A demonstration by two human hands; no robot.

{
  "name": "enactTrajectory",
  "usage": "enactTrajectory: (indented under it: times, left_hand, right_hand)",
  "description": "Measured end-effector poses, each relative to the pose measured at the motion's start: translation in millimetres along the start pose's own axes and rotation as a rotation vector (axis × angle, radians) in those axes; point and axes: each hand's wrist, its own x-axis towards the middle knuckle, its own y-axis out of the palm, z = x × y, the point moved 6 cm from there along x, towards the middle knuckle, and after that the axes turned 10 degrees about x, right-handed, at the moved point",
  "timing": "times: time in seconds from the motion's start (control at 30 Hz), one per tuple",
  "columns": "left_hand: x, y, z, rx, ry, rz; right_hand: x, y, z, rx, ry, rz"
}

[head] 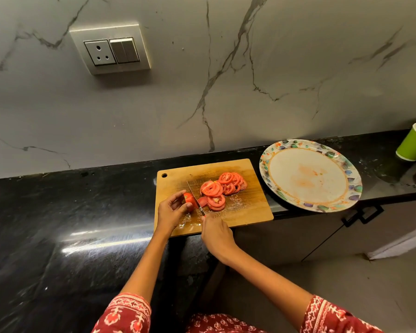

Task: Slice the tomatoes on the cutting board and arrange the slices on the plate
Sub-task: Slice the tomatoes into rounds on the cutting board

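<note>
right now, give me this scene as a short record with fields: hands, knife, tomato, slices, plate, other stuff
left hand: holds the tomato on the board
right hand: grips the knife
knife: blade down at the tomato's cut side
slices: piled on the board, right of the blade
plate: right of the board, no slices on it, faint red smears
other: green cup at far right

One head-worn view looks steeply down, fairly close, over the counter (58, 212) toward the wall (226, 80).
</note>
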Motion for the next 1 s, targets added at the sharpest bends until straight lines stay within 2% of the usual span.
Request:
enactTrajectory:
  times: [0.87,1.0]
  left_hand:
    - [1.8,1.2,1.4,0.005,0.019,0.03]
    - [2.4,0.0,0.5,0.016,0.029,0.019]
  right_hand:
    - [34.7,9.1,9.8,0.055,0.021,0.075]
    - [30.4,11.7,5.2,0.004,0.012,0.064]
